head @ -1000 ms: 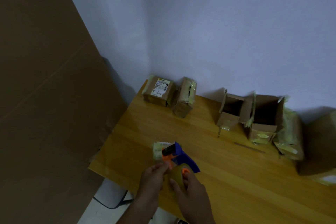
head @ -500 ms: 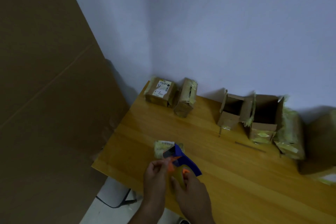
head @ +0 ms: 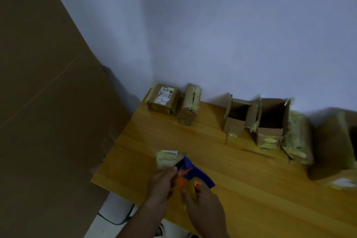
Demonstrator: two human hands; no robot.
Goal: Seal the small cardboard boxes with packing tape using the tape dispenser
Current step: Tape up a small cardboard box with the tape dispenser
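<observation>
A blue and orange tape dispenser [head: 195,175] with a yellowish tape roll is held over the wooden table [head: 251,179] near its front left edge. My right hand [head: 204,205] grips the dispenser by its roll end. My left hand [head: 161,183] pinches the front of the dispenser near the orange part. Just beyond the dispenser lies a small taped box [head: 168,158] with a barcode label. Two taped boxes [head: 164,99] [head: 190,109] sit at the back left. Two open boxes [head: 237,117] [head: 270,121] stand against the wall.
A large brown cardboard sheet [head: 48,102] leans at the left of the table. More taped boxes [head: 297,139] and a bigger box [head: 336,147] crowd the right side. A dark cable [head: 116,220] lies on the floor below the table's edge.
The view has shifted slightly. Both hands have stayed on the dispenser, which has moved a little nearer to me, away from the small labelled box.
</observation>
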